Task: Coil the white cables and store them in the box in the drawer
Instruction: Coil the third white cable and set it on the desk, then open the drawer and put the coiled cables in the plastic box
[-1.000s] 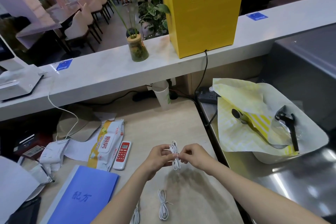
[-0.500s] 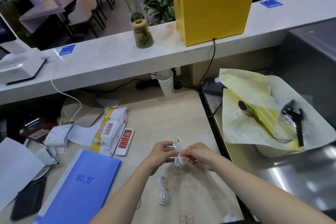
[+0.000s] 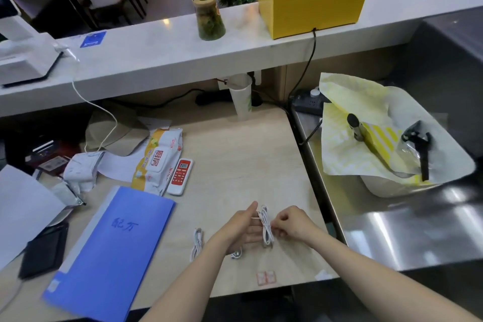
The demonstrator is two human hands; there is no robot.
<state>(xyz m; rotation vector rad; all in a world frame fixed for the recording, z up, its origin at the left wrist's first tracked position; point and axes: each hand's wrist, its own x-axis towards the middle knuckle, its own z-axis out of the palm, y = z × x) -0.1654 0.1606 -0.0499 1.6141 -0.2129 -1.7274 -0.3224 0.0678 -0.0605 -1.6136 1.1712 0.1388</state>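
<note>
Cluttered bench, low centre of the frame: my left hand (image 3: 241, 227) has opened since a second ago, fingers straight behind the cable (image 3: 265, 226); my right hand (image 3: 288, 221) pinches its waist. Coil looks nearly tied. Another coil (image 3: 196, 243) lies beside.

the blue folder (image 3: 109, 246) carries two handwritten characters, 配方, on its cover. the wipes pack (image 3: 159, 158) shows large red characters on its white flap label, 厨房 (slightly tilted, so only fairly sure). print on the red-and-white remote (image 3: 180, 176) is too small to read.
</note>
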